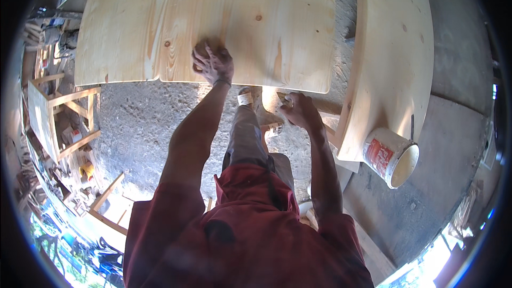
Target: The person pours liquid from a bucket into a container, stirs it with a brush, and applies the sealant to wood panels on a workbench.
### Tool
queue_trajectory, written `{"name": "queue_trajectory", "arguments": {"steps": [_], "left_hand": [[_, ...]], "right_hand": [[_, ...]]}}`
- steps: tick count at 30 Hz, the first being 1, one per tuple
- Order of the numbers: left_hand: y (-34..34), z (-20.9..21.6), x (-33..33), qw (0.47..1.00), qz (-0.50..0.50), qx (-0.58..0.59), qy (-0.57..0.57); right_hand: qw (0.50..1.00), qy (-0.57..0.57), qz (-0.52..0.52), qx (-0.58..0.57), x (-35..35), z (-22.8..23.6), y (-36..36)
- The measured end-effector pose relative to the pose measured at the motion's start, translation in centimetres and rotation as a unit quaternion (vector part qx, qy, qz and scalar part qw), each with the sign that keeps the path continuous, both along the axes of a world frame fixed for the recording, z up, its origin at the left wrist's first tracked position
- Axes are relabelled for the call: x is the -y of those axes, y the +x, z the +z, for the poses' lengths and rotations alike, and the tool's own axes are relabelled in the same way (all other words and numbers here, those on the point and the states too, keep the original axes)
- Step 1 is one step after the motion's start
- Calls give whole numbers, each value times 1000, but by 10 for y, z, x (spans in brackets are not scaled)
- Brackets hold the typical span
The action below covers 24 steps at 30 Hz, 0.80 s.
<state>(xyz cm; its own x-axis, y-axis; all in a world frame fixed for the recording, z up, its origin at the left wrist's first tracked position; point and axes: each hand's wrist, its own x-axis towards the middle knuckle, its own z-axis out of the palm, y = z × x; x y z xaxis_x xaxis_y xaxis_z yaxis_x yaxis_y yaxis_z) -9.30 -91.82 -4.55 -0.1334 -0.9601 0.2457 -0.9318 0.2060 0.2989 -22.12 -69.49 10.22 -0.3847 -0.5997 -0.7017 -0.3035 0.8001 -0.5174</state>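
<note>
A wide pale pine panel (234,0), with knots and grain, spans the view ahead of me. On its near part my left hand (215,65) presses down, fingers bent over a small brown pad (213,45); the pad is blurred and mostly covered, so its exact kind does not show. Just below the panel's near edge, right of the middle, is my right hand (302,111). Its fingers are curled closed, and a small pale bit shows near the fingertips, too little to name.
A second pine board (397,42) stands to the right, with a white paint bucket (380,152) bearing a red label by its near end. At left is a wooden frame (74,96) near scattered scraps. My feet stand on rough grey ground (144,128) below the panel.
</note>
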Motion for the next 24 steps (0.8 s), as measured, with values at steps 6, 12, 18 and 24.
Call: {"name": "queue_trajectory", "arguments": {"steps": [6, 12, 18, 24], "left_hand": [[1, 16, -2, 999, 0, -21, 49], [37, 6, -7, 985, -169, 18, 41], [174, 42, 22, 978, -115, 57, 162], [357, -23, -7, 960, -5, 53, 275]], "right_hand": [[946, -96, -155, 267, -18, 24, 22], [892, -125, -248, 357, -51, -2, 80], [837, -129, -336, 411, -53, -12, 125], [954, -139, -88, 251, 23, -1, 135]]}}
